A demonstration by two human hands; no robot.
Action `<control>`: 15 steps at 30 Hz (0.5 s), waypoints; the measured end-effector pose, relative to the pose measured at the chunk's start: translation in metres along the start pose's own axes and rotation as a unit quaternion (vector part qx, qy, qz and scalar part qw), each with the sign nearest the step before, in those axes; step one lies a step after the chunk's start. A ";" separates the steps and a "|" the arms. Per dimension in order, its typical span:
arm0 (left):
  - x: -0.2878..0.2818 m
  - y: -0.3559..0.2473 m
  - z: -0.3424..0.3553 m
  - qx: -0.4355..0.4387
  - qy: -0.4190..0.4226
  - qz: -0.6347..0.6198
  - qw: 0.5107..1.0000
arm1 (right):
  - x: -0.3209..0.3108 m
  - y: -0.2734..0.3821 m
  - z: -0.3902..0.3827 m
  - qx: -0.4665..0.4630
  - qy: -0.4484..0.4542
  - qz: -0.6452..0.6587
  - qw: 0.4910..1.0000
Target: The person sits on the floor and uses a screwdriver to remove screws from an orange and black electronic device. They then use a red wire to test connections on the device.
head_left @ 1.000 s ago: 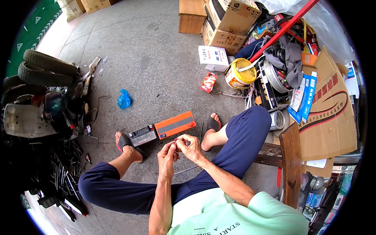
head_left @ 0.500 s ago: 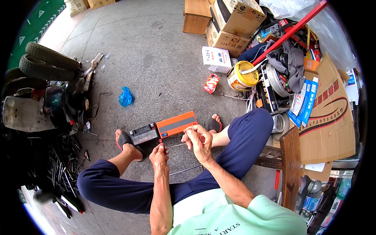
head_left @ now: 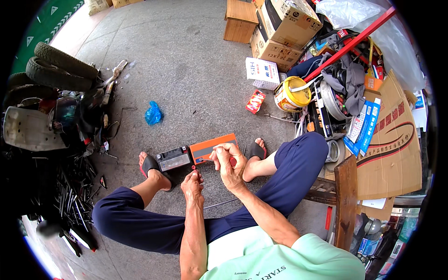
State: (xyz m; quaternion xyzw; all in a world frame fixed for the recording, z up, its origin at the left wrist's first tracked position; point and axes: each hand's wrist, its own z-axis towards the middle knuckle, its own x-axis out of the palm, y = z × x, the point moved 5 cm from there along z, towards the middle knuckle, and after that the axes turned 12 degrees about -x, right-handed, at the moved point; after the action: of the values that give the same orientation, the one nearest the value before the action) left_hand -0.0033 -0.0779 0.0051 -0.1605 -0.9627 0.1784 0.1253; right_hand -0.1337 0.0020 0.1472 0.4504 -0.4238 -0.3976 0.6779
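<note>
My left hand [head_left: 192,185] is closed in a pinch, with a small red ring-shaped piece [head_left: 194,167] at its fingertips. To its right and slightly higher, my right hand [head_left: 229,165] is curled round a red-handled screwdriver [head_left: 233,161]; only a bit of the handle shows. Just beyond my hands a black battery [head_left: 174,160] with a grey top lies on the ground by my left foot. Against its right side is an orange box [head_left: 215,145] with a grey stripe, partly covered by my right hand.
A thin metal rod [head_left: 220,203] shows between my legs. Farther out lies a crumpled blue plastic bag [head_left: 153,113]. Old tyres [head_left: 63,70] and metal parts crowd the left. A yellow bucket [head_left: 293,94], cartons [head_left: 277,52] and a wooden stool [head_left: 345,203] stand on the right.
My right hand has risen a little and turned, and now covers part of the orange box. The thin shaft seen between my hands earlier no longer shows. The whole view has shifted slightly.
</note>
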 end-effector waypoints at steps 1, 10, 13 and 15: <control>0.000 0.000 0.001 -0.002 0.002 -0.002 1.000 | 0.000 -0.001 0.000 0.000 0.000 -0.002 1.000; 0.006 0.001 0.000 -0.010 0.013 0.002 1.000 | 0.000 -0.004 0.002 -0.005 0.031 -0.040 0.999; 0.006 0.002 0.002 -0.004 0.023 -0.002 1.000 | 0.010 0.004 0.015 -0.051 0.124 -0.135 0.982; 0.007 0.002 0.005 0.001 0.034 -0.010 0.999 | 0.018 0.027 0.027 -0.294 0.161 -0.311 0.889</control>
State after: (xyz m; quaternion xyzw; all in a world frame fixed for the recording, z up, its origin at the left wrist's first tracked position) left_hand -0.0102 -0.0750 0.0009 -0.1566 -0.9593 0.1722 0.1601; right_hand -0.1491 -0.0146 0.1836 0.3976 -0.0107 -0.6164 0.6796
